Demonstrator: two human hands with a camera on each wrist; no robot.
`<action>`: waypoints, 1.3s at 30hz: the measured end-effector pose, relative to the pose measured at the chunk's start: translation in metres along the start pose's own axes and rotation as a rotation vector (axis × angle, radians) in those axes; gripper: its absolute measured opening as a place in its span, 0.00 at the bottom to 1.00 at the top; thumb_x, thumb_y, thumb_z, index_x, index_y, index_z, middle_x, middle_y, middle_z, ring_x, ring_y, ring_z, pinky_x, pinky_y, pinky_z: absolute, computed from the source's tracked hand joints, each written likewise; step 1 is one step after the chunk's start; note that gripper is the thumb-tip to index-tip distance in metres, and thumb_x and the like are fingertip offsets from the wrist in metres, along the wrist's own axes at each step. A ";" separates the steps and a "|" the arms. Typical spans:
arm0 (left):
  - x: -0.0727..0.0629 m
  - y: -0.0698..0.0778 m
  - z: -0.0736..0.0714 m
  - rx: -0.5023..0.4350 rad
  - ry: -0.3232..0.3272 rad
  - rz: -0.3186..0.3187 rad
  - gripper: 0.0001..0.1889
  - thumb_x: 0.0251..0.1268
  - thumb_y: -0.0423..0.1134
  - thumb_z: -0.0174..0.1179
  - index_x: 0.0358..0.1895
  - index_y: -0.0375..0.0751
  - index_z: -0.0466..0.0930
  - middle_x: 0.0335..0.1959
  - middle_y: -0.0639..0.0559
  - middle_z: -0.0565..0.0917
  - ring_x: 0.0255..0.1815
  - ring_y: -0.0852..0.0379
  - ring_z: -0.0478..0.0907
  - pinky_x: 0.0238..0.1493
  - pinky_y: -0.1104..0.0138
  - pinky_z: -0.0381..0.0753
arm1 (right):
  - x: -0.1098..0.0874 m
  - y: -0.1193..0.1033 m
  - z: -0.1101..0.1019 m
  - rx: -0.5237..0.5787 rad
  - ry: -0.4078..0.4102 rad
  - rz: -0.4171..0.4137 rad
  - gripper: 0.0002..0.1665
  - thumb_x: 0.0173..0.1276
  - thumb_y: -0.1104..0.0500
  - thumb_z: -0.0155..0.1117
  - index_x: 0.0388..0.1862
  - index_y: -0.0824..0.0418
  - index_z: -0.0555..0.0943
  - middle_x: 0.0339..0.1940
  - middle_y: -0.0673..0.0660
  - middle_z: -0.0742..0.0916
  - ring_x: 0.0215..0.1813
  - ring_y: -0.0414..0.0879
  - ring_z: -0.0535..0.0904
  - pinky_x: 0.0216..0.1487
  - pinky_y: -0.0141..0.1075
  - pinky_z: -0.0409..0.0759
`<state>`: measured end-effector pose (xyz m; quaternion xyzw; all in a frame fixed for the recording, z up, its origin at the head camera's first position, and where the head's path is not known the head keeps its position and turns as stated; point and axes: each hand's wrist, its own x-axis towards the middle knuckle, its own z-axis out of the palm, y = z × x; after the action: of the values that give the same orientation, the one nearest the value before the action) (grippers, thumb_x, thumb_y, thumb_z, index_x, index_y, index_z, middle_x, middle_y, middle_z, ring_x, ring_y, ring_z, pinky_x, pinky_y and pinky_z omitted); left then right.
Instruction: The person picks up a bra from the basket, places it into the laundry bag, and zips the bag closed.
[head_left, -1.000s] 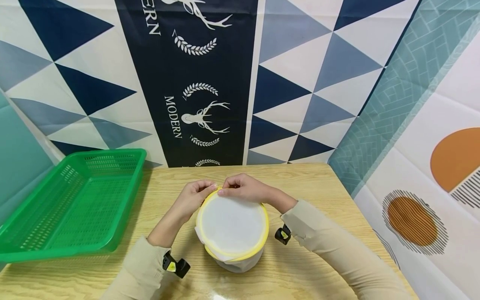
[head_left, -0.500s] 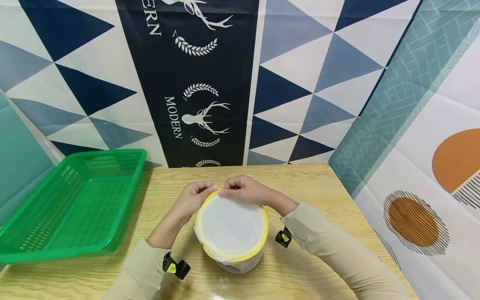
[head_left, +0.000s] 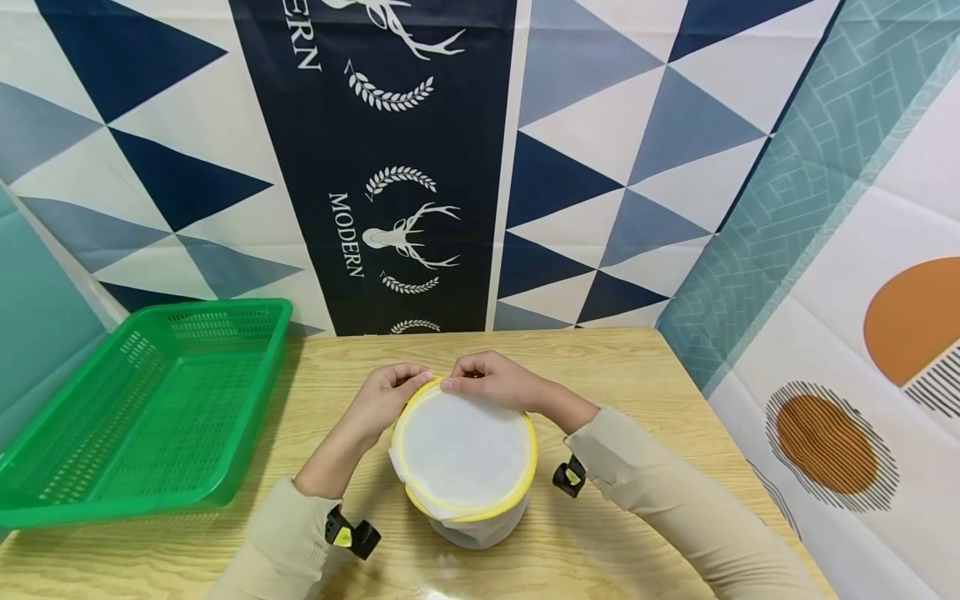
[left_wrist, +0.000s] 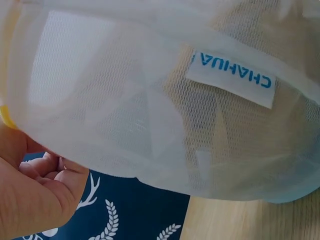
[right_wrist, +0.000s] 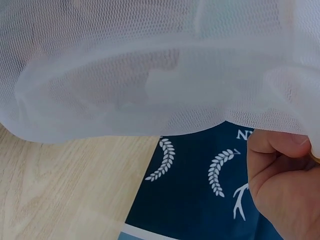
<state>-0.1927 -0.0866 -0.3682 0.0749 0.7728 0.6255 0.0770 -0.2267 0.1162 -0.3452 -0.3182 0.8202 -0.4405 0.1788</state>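
Note:
A round white mesh laundry bag (head_left: pixel 465 450) with yellow trim stands on the table, its flat top facing up. At the far edge of that top, my left hand (head_left: pixel 386 402) pinches the yellow trim between thumb and fingers. Close beside it, my right hand (head_left: pixel 491 379) pinches the same rim with curled fingers. The left wrist view shows the see-through mesh side with a white label (left_wrist: pixel 232 77) reading CHAHUA, and the left thumb near a bit of yellow trim (left_wrist: pixel 7 116). In the right wrist view, the right fingers (right_wrist: pixel 280 145) meet the bag's edge; the pinched spot is mostly hidden.
A green plastic basket (head_left: pixel 221 487) with slotted sides stands at the left of the wooden table (head_left: pixel 600 533). A patterned cloth backdrop (head_left: pixel 420 167) rises behind the table, and another printed sheet (head_left: pixel 840 350) borders its right side. Small cameras are strapped at both wrists.
The right hand has shifted very slightly to the right along the rim, away from the left hand. The left hand and the bag stay almost still.

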 end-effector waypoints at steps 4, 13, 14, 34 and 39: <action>0.000 -0.001 -0.001 -0.001 0.015 -0.012 0.15 0.71 0.39 0.50 0.49 0.29 0.77 0.38 0.44 0.81 0.30 0.62 0.77 0.32 0.73 0.78 | 0.000 0.002 0.000 0.000 0.006 0.000 0.13 0.70 0.54 0.56 0.32 0.63 0.79 0.27 0.51 0.80 0.24 0.38 0.75 0.25 0.29 0.76; -0.002 -0.003 -0.003 -0.004 0.006 -0.014 0.16 0.71 0.40 0.50 0.52 0.30 0.77 0.40 0.43 0.82 0.30 0.62 0.78 0.32 0.73 0.79 | 0.001 0.001 0.001 0.011 0.008 0.007 0.13 0.70 0.55 0.56 0.32 0.64 0.79 0.26 0.51 0.80 0.23 0.38 0.75 0.24 0.30 0.76; -0.002 -0.003 -0.003 -0.006 0.006 -0.014 0.16 0.71 0.40 0.50 0.52 0.30 0.76 0.40 0.43 0.82 0.30 0.62 0.78 0.32 0.73 0.79 | 0.001 0.001 0.001 0.009 0.007 0.009 0.13 0.70 0.55 0.56 0.32 0.64 0.79 0.26 0.51 0.80 0.23 0.38 0.75 0.24 0.29 0.76; -0.003 -0.004 -0.002 -0.009 0.006 -0.016 0.16 0.71 0.39 0.50 0.51 0.30 0.77 0.35 0.47 0.81 0.27 0.62 0.76 0.28 0.73 0.77 | -0.003 0.005 0.000 0.017 0.009 0.024 0.13 0.70 0.55 0.55 0.33 0.64 0.79 0.27 0.51 0.80 0.23 0.38 0.75 0.24 0.30 0.76; -0.003 -0.005 -0.005 0.004 0.017 -0.009 0.15 0.71 0.38 0.49 0.50 0.29 0.77 0.29 0.53 0.79 0.23 0.62 0.71 0.24 0.72 0.73 | -0.004 0.007 -0.002 0.026 0.023 0.032 0.14 0.71 0.55 0.55 0.33 0.65 0.79 0.27 0.52 0.80 0.23 0.39 0.75 0.23 0.30 0.76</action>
<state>-0.1909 -0.0934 -0.3720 0.0662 0.7751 0.6241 0.0729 -0.2274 0.1236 -0.3499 -0.2974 0.8216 -0.4517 0.1804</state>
